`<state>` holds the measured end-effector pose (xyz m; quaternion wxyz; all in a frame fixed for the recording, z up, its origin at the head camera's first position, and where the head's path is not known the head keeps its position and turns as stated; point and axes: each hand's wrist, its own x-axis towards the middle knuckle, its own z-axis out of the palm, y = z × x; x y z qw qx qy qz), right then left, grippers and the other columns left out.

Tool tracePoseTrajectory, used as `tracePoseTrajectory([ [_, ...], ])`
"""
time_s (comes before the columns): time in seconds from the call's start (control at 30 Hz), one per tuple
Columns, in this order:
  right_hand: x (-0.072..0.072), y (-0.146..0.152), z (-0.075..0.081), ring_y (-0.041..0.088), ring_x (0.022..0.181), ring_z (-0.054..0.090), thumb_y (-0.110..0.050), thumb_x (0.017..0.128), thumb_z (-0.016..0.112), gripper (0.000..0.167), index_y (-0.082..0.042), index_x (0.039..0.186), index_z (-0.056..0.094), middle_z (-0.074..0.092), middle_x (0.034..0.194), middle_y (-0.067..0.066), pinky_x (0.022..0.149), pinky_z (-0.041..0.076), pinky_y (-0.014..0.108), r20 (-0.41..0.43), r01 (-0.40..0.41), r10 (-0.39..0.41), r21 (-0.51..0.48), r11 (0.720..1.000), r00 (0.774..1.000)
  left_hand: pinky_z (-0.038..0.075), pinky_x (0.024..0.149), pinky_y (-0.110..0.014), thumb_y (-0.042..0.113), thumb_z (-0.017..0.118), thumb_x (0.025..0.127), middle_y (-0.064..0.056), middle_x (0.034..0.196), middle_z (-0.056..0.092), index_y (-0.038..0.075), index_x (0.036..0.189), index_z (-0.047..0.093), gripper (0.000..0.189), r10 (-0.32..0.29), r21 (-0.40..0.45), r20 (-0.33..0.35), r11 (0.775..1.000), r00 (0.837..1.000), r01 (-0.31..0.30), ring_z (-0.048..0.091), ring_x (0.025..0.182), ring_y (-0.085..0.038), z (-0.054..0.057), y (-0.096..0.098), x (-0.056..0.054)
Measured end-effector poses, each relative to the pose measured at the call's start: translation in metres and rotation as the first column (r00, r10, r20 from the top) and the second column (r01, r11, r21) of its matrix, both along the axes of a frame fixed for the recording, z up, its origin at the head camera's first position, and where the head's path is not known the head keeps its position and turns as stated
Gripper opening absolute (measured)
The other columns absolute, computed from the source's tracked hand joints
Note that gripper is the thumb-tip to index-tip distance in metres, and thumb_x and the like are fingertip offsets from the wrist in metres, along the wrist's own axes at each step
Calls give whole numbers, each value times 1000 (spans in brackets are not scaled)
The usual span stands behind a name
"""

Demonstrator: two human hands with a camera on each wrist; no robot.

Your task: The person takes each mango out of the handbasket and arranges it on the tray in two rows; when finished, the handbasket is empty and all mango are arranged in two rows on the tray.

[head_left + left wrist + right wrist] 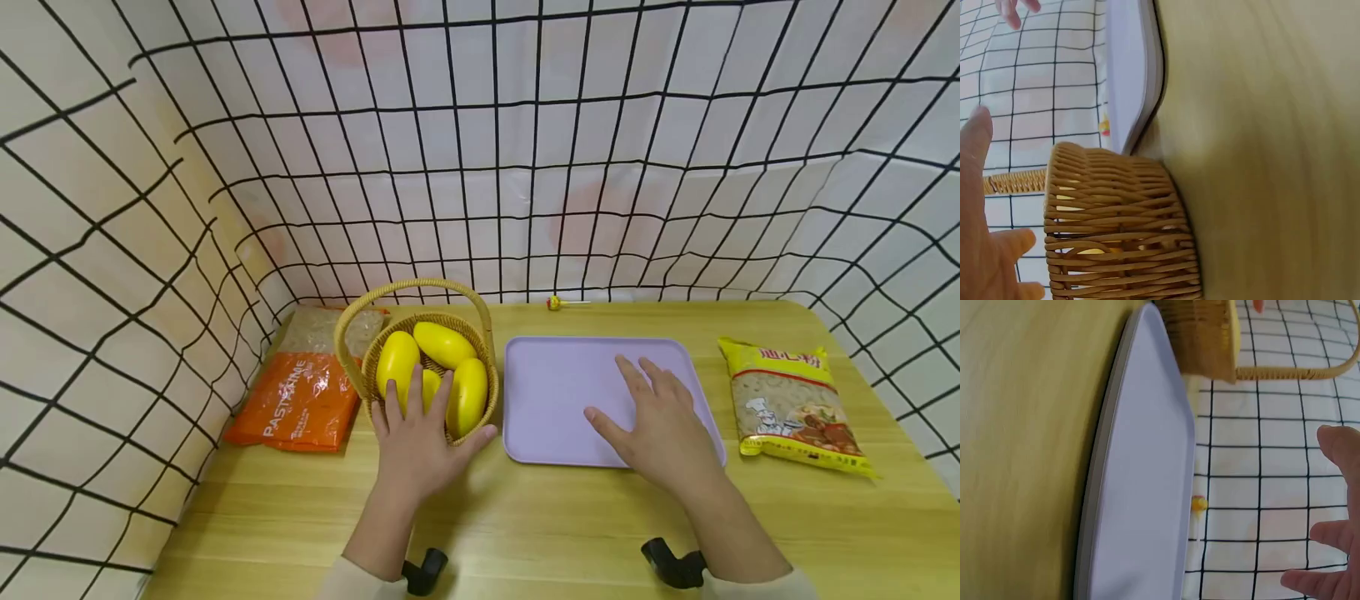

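A wicker basket (491, 408) with a tall arched handle holds several smooth yellow mangoes (469, 396). Over its near rim, the left hand (420, 454) spreads its fingers and grips nothing; the left wrist view has it above the basket's woven side (1119, 219). To the right of the basket lies a flat lilac tray (562, 400) with a raised rim. The right hand (667, 437) hovers above the tray's right half, fingers spread and holding nothing. In the right wrist view its fingertips stand apart from the tray surface (1144, 469).
An orange pasta bag (307, 408) lies left of the basket, partly behind it. A yellow-topped food packet (795, 404) lies right of the tray. Behind the tray, a small lollipop (555, 303) rests near the table's back edge. Grid-patterned cloth (517, 167) encloses the wooden table.
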<state>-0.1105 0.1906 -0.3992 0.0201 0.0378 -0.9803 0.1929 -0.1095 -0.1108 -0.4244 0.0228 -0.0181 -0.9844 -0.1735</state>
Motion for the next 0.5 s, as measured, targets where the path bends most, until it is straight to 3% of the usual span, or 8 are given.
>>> tracePoseTrajectory([
  [0.2, 11, -20, 3, 53, 142, 37, -66, 92, 60, 86, -15, 157, 38, 39, 159, 23, 106, 39, 74, -18, -78, 76, -111, 991, 997, 8, 117, -77, 77, 56, 87, -17, 171, 12, 25, 158, 39, 90, 50, 106, -84, 994, 995, -41, 3, 153, -56, -10, -2, 15],
  [0.3, 15, -32, 3, 49, 141, 42, -61, 93, 63, 81, -16, 156, 41, 42, 158, 19, 108, 40, 70, -38, -125, 121, -151, 981, 992, 11, 115, -78, 66, 62, 90, -21, 169, 14, 18, 152, 48, 80, 130, 220, -168, 971, 977, -92, 2, 152, -56, -16, -2, 19],
  [0.4, 17, -45, 4, 46, 140, 45, -59, 93, 65, 78, -18, 155, 43, 44, 157, 16, 109, 41, 67, -56, -169, 162, -176, 970, 985, 14, 114, -77, 50, 69, 92, -24, 167, 15, 11, 144, 54, 66, 247, 366, -237, 918, 940, -149, 4, 151, -54, -23, -3, 20],
  [0.5, 16, -58, 3, 43, 141, 46, -59, 92, 66, 76, -21, 154, 43, 44, 158, 12, 108, 43, 66, -62, -210, 202, -195, 958, 977, 21, 113, -74, 38, 72, 92, -25, 165, 12, 8, 140, 56, 58, 362, 510, -238, 836, 901, -202, 7, 150, -51, -29, -4, 18],
])
